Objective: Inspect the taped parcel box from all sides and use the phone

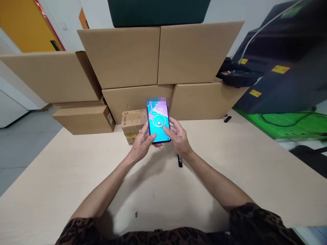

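A smartphone [158,123] stands nearly upright above the pale wooden table [63,194], its bright cyan lock screen lit and facing me. My left hand [143,143] grips its lower left edge. My right hand [178,136] holds its right edge, with the thumb across the screen. A black marker pen [180,160] lies on the table just below my right hand. Behind the phone and left of it sits a small cardboard parcel [133,124] with a yellow label, partly hidden by my left hand.
Large flattened cardboard boxes [133,58] are stacked along the table's far edge, with a dark green case [158,10] on top. A black machine [270,68] with yellow labels stands at the right, above a green mat [281,124]. Grey floor [20,153] shows at the left.
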Tool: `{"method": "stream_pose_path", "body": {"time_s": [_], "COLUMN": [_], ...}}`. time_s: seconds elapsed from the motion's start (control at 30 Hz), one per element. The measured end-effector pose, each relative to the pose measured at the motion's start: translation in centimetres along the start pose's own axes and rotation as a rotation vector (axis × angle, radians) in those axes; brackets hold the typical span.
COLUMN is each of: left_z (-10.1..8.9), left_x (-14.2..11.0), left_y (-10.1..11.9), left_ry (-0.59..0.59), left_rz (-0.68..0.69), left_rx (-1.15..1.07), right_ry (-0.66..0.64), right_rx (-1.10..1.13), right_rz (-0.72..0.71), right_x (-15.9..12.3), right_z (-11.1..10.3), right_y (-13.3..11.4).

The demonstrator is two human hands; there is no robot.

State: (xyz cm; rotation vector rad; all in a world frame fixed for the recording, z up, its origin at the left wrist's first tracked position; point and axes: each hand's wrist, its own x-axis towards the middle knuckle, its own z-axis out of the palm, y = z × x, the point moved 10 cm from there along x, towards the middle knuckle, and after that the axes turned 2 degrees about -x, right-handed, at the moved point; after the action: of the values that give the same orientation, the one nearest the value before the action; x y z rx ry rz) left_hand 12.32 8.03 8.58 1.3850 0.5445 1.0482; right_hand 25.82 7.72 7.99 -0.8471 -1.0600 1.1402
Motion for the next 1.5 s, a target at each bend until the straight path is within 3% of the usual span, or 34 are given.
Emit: {"method": "stream_pose_path", "body": {"time_s": [0.13, 0.23, 0.33, 0.43, 0.57, 0.7, 0.9, 1.5], "left_z": [0.7, 1.9, 2.0, 1.3, -0.5, -3.0, -5.0, -4.4], "left_x": [-0.1, -0.6, -1.0, -1.1, -0.9, -1.1, -1.3, -1.6], "left_y": [-0.3, -0.7, -0.4, 1.2, 4.7, 7.7, 9.3, 9.9], "left_ry": [-0.027, -0.102, -0.103, -0.057, 0.06, 0.19, 0.27, 0.268], "left_rz": [-0.024, -0.054, -0.042, 0.053, 0.227, 0.371, 0.471, 0.481], "left_rx": [-0.034, 0.007, 0.1, 0.114, 0.105, 0.16, 0.197, 0.169], "right_ry": [-0.01, 0.075, 0.236, 0.397, 0.484, 0.536, 0.581, 0.58], "right_rx": [-0.006, 0.045, 0.057, -0.017, -0.103, -0.158, -0.178, -0.264], "right_rz": [0.121, 0.186, 0.189, 0.166, 0.215, 0.365, 0.519, 0.648], "right_x": [-1.2, -2.3, -3.2, -3.9, -4.5, -5.1, -5.6, -6.7], "right_z": [-0.5, -2.3, -6.0, -11.0, -16.4, -19.5, -20.7, -21.1], "right_y": [0.8, 1.0, 0.6, 0.2, 1.1, 3.3, 5.0, 3.3]}}
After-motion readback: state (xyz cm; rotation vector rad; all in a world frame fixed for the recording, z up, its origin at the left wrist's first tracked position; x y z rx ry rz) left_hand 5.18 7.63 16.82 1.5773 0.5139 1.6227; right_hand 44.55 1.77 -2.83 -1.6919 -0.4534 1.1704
